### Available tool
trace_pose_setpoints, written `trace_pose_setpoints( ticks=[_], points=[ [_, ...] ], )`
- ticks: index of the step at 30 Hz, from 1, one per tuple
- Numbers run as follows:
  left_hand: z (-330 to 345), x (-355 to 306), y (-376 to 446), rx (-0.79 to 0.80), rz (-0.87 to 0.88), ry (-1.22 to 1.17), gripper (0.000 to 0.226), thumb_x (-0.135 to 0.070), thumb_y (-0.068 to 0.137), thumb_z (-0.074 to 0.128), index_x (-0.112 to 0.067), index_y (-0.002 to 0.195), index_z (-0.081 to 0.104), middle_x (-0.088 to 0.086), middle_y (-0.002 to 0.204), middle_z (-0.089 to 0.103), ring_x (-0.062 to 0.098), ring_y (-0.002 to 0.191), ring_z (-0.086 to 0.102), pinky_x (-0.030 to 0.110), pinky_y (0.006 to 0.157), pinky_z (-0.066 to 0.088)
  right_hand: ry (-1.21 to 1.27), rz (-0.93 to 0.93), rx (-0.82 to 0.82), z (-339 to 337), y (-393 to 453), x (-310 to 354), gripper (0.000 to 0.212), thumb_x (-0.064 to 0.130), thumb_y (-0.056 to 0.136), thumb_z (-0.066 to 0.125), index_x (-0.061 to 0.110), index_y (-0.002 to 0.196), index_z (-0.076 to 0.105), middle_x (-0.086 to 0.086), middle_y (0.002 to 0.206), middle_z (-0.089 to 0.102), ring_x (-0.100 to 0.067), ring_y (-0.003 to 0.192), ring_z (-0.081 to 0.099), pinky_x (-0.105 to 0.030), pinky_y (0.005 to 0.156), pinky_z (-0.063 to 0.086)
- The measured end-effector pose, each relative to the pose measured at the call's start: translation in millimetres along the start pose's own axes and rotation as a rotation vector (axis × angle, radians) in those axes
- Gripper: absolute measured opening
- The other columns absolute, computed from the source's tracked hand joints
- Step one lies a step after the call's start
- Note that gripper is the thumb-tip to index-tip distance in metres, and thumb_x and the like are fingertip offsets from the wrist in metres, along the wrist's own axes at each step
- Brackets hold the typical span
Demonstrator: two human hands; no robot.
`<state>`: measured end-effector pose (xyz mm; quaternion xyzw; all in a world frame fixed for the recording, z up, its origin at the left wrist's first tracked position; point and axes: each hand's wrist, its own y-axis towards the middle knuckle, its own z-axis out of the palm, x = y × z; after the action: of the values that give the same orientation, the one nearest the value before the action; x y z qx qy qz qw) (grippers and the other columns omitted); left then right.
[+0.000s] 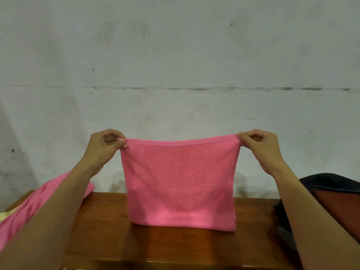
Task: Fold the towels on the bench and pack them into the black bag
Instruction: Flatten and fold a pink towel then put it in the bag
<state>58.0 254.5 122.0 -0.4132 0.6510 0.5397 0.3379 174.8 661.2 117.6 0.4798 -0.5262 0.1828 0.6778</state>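
Left hand [106, 145] and right hand [259, 146] each pinch a top corner of the pink towel [179, 182], stretched between them, its lower edge touching the wooden bench [109, 227]. Black bag [331, 184] sits below the right hand. No readable writing anywhere.

Left hand [106, 142] and right hand [259, 142] pinch the top corners of a pink towel [179, 182], stretched upright, lower fold resting mid-bench [109, 221]. Second pink towel [39, 207] lies at the bench's left end; black bag [335, 184] at its right end.
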Motion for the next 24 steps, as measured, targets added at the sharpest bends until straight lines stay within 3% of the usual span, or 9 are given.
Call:
trace_pose_setpoints(
  ticks=[4,8,10,12,15,18,24],
  points=[
    [-3,3,0,0.0,-0.004,0.071,0.012,0.008,0.085,0.067,-0.004,0.084,0.069,0.014,0.078,0.071,0.018,0.068,0.07,0.025,0.079,0.059,-0.028,-0.024,0.0,-2,-1,-4,0.012,0.003,0.083,0.077,0.0,0.094,0.075,-0.012,0.088,0.075,-0.018,0.08,0.073,-0.022,0.077,0.058],
    [3,1,-2,-0.046,0.014,0.227,0.013,0.008,0.086,0.066,-0.004,0.081,0.069,0.01,0.074,0.066,0.02,0.065,0.062,0.016,0.061,0.054,-0.223,-0.095,0.015,-2,3,-8,0.018,0.009,0.088,0.073,0.01,0.106,0.074,0.003,0.096,0.074,0.0,0.083,0.069,-0.012,0.083,0.053],
    [6,0,0,-0.082,0.029,0.323,0.013,0.004,0.088,0.064,-0.007,0.088,0.07,0.004,0.075,0.063,0.016,0.066,0.057,0.02,0.063,0.051,-0.37,-0.165,0.028,0,6,-10,0.019,0.01,0.092,0.069,0.011,0.11,0.075,0.005,0.099,0.072,0.005,0.086,0.066,-0.006,0.085,0.048],
    [9,-3,4,-0.117,0.058,0.43,0.018,0.002,0.089,0.062,-0.01,0.094,0.073,0.002,0.079,0.063,0.015,0.071,0.057,0.028,0.074,0.048,-0.49,-0.228,0.022,3,9,-10,0.015,0.01,0.093,0.067,0.01,0.105,0.076,0.003,0.095,0.073,-0.001,0.085,0.065,-0.003,0.079,0.044],
    [14,-13,8,-0.209,0.144,0.541,0.018,0.006,0.087,0.06,-0.002,0.094,0.075,0.007,0.085,0.067,0.019,0.08,0.058,0.028,0.08,0.044,-0.561,-0.262,-0.019,6,13,-7,0.012,0.012,0.094,0.066,0.009,0.1,0.076,0.005,0.086,0.07,-0.009,0.08,0.064,-0.002,0.072,0.042],
    [19,-25,12,-0.28,0.174,0.526,0.017,0.007,0.086,0.062,0.0,0.093,0.075,0.012,0.087,0.071,0.018,0.079,0.058,0.025,0.079,0.043,-0.606,-0.31,-0.079,5,20,0,0.013,0.011,0.095,0.063,0.008,0.097,0.076,0.004,0.084,0.069,-0.001,0.074,0.06,0.0,0.07,0.039],
    [25,-39,23,-0.304,0.191,0.473,0.017,0.006,0.085,0.063,-0.002,0.091,0.076,0.003,0.078,0.066,0.016,0.074,0.06,0.01,0.068,0.041,-0.635,-0.309,-0.131,3,36,16,0.017,0.01,0.097,0.058,0.003,0.094,0.073,0.0,0.082,0.066,-0.013,0.076,0.058,0.001,0.067,0.036]
  ],
)
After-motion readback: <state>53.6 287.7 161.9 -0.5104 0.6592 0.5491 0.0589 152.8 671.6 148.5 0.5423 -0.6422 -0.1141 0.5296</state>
